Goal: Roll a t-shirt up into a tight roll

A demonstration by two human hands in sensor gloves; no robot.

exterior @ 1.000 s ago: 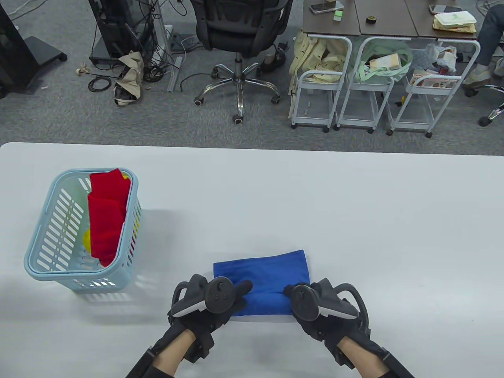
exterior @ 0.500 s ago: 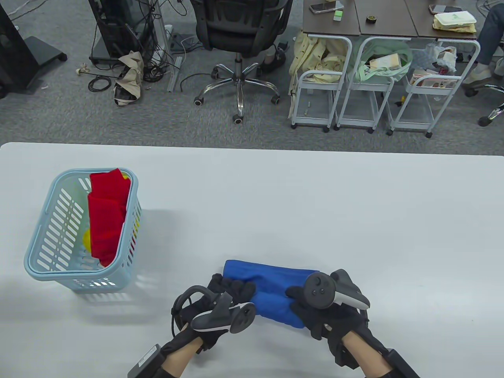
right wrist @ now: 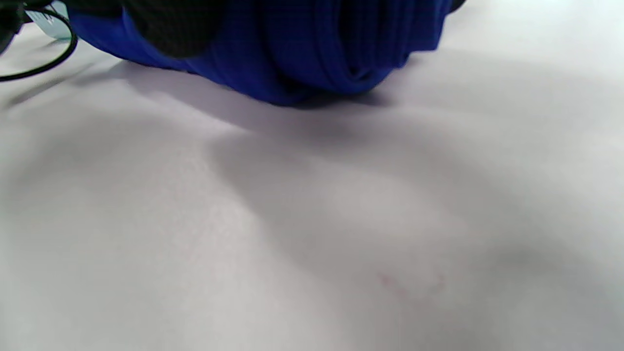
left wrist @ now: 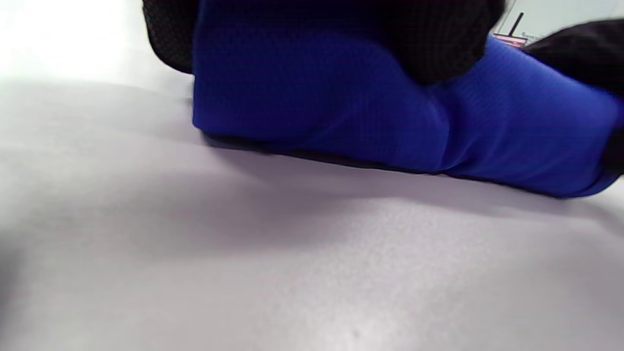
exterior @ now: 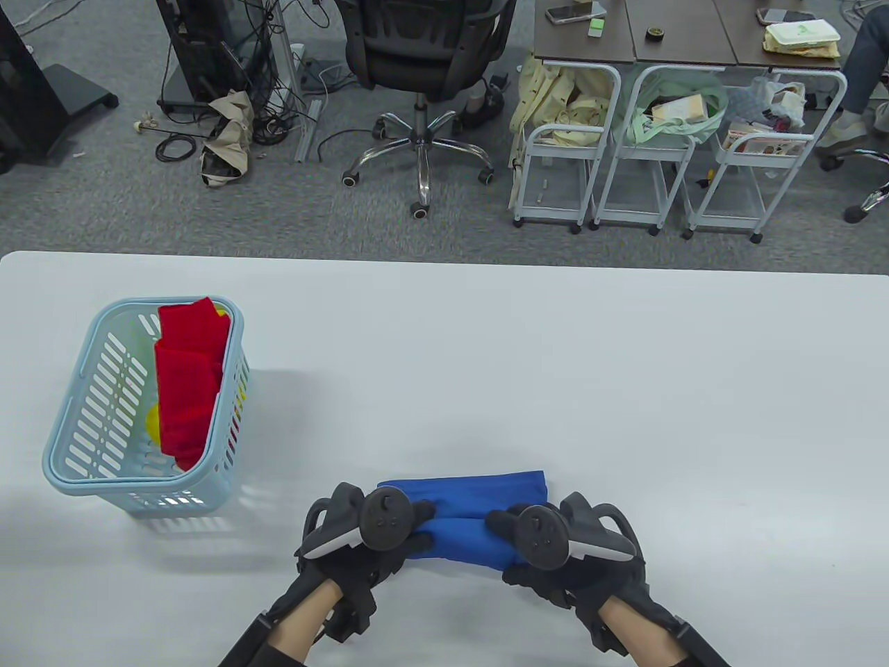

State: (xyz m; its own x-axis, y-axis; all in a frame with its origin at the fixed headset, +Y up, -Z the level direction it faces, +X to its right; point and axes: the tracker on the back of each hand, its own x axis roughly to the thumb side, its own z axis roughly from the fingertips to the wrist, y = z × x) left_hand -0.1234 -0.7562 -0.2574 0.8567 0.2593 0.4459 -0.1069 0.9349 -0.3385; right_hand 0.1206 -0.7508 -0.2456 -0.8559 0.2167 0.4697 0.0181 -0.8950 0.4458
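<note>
Gloved fingers (left wrist: 438, 44) of the left hand (exterior: 361, 535) curl over the near roll of the blue t-shirt (exterior: 472, 514) and clamp it; the right hand (exterior: 555, 549) grips the roll's other end, its fingers (right wrist: 165, 24) wrapped on the cloth. The shirt lies partly rolled at the near edge of the white table (exterior: 625, 389), a flat strip left on its far side. In the right wrist view the roll's end shows coiled layers. To the left stands a light blue basket (exterior: 76, 431) holding red cloth (exterior: 187, 382). Beyond the table, grey carpet (exterior: 104, 201) carries 1 black office chair (exterior: 424, 62), cables, and 3 white trolleys (exterior: 667, 160) under brown desks (exterior: 680, 35).
</note>
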